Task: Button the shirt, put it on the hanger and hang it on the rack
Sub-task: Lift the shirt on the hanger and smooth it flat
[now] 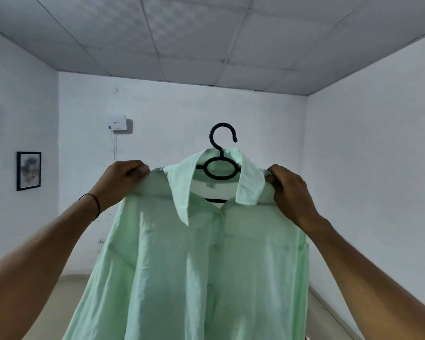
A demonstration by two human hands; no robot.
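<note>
Two grips, left hand (123, 179) and right hand (291, 190) pinching shirt (182, 266) shoulders, hanger (219, 169) between

Carrier: black hanger (211, 136), hook upright above the collar, green shirt (194, 266) draped on it. Left hand (123, 177) and right hand (290, 185) each grip one shirt shoulder, holding it aloft. Floor (66, 283): pale beige strip showing low left, meeting white wall (182, 106).
</note>
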